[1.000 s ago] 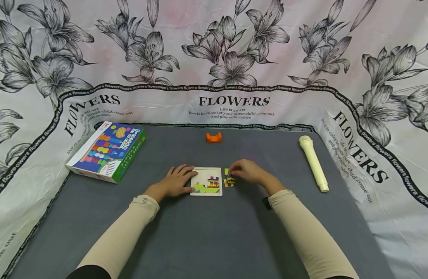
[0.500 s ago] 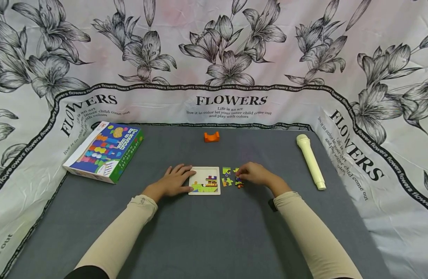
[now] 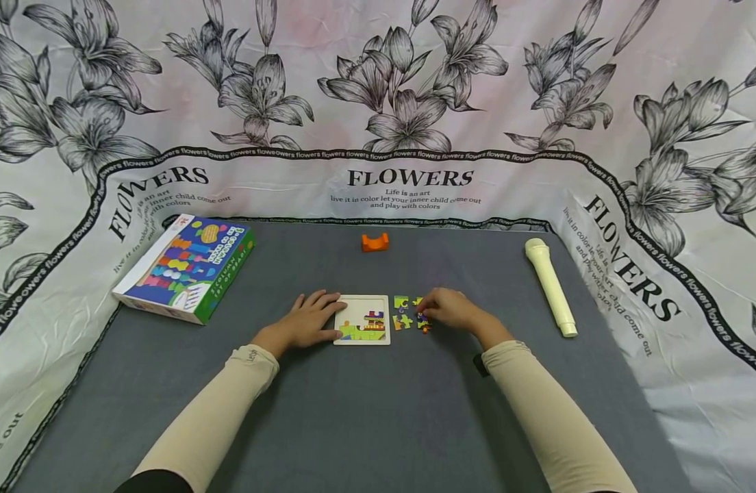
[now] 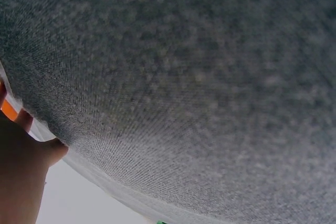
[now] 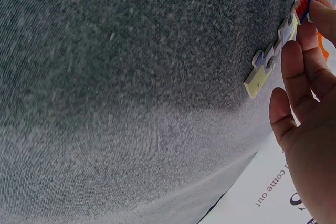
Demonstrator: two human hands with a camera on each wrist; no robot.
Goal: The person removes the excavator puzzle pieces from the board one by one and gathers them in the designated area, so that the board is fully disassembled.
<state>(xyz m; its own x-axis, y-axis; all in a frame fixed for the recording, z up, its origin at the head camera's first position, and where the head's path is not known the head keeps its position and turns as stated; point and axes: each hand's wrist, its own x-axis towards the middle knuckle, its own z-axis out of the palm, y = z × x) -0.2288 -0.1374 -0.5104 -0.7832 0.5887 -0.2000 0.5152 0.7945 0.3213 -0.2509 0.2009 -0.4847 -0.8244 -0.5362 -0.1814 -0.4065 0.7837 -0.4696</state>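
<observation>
My left hand [image 3: 305,323] rests with spread, relaxed fingers on the left edge of a small square puzzle tray [image 3: 357,307]. Joined jigsaw pieces [image 3: 362,333] fill the tray's lower part, green along the bottom with a dark, striped picture at the right. Several loose puzzle pieces [image 3: 402,321] lie just right of the tray. Over the right end of this group, my right hand [image 3: 457,309] pinches a red and blue puzzle piece [image 5: 302,10] between thumb and index finger, as the right wrist view shows. Its other fingers are loosely bent. The left wrist view catches mostly grey cloth.
A blue and green game box [image 3: 187,267] lies at the back left of the grey table [image 3: 366,411]. An orange curved block [image 3: 374,243] is at the back middle. Toward the right lies a pale yellow stick [image 3: 551,287]. A flower-printed cloth [image 3: 411,202] borders the table.
My right hand has shifted right, away from the tray, and loose puzzle pieces it partly covered now show. The left hand stays on the tray. The view shifted slightly.
</observation>
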